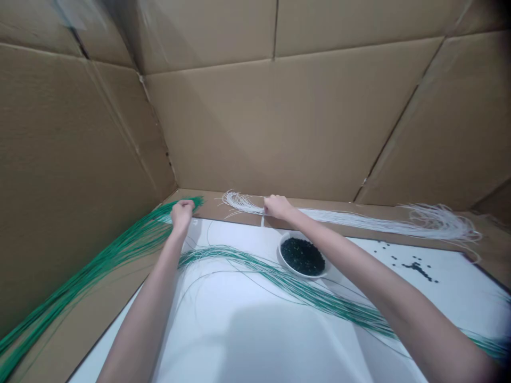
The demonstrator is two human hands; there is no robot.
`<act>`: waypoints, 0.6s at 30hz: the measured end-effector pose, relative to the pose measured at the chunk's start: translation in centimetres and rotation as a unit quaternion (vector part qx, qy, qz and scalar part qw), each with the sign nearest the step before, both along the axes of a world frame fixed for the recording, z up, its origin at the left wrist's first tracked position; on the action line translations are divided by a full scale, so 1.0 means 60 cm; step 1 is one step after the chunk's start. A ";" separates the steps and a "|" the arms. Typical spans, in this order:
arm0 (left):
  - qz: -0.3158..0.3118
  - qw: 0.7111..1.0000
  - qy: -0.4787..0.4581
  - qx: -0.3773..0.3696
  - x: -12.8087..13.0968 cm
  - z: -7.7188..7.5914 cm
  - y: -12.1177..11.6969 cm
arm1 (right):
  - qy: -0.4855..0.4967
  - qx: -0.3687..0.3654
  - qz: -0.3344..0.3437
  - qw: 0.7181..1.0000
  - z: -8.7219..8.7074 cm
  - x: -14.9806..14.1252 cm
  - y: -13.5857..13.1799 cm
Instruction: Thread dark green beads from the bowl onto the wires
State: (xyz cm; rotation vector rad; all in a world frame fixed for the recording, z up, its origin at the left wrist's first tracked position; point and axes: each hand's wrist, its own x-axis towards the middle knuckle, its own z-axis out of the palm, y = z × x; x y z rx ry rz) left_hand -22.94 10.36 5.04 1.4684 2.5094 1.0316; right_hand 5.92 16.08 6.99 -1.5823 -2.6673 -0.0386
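Cardboard walls (255, 117) enclose the far and left sides of a white work surface (247, 340). Along the far edge a long bundle of white strands (359, 219) lies with its axis running left to right; the right hand (276, 206) sits on its left part, fingers curled shut around the strands near their fanned left tips. To the far left, a bundle of green strands (99, 266) slants from the near left corner up to the left hand (181, 214), which is closed in a fist on its far end. More green strands (303, 290) curve across the surface. Just near the right hand stands a white bowl (288, 261) of dark beads (303, 256); loose beads (415, 266) lie scattered to the right.
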 end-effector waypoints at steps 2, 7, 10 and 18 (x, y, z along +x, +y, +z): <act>0.040 0.999 0.018 -0.023 -0.030 -0.003 -0.004 | 0.034 0.032 -0.016 0.999 0.024 0.018 0.001; -0.014 0.993 0.065 -0.098 -0.060 -0.025 -0.005 | 0.219 0.165 -0.076 0.959 0.085 0.084 0.008; -0.046 0.986 0.115 -0.111 -0.055 -0.034 0.004 | 0.387 0.174 -0.059 0.904 0.104 0.116 0.000; -0.116 0.965 0.188 -0.142 -0.036 -0.023 0.050 | 0.407 0.167 -0.020 0.898 0.102 0.116 -0.055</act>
